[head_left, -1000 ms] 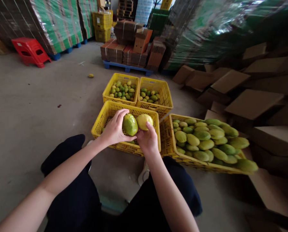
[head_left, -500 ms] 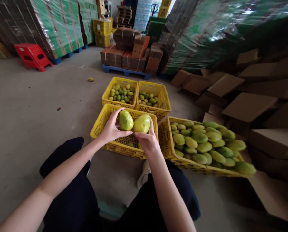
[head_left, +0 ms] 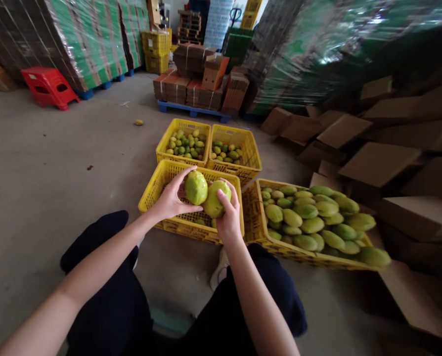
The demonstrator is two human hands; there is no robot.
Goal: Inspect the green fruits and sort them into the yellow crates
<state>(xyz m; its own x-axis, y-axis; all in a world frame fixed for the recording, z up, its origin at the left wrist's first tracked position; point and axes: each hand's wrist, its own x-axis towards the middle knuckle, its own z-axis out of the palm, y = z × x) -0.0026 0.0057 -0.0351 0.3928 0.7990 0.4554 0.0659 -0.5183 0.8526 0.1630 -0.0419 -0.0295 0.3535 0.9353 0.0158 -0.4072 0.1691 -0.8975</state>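
My left hand (head_left: 170, 201) is closed around a green-yellow papaya (head_left: 196, 188), thumb below and fingers above. My right hand (head_left: 230, 220) grips a second papaya (head_left: 213, 201), its thumb lying across the front of the fruit. The two fruits are side by side and seem to touch. Both are held over the near yellow crate (head_left: 149, 192), where a few more green fruits (head_left: 199, 222) show partly, low down behind my hands. To the right, a yellow crate (head_left: 258, 210) is heaped with papayas (head_left: 313, 226).
Two yellow crates (head_left: 184, 122) (head_left: 237, 129) with smaller fruit stand just beyond the near one. Cardboard boxes (head_left: 380, 163) are piled at right. Flattened cartons sit on a blue pallet (head_left: 193, 111) farther back. A red stool (head_left: 50, 86) and a loose fruit (head_left: 138, 122) are on the floor at left.
My right hand has turned its papaya and lowered it slightly, bringing the thumb round to the front. The left papaya has shifted a little to the right.
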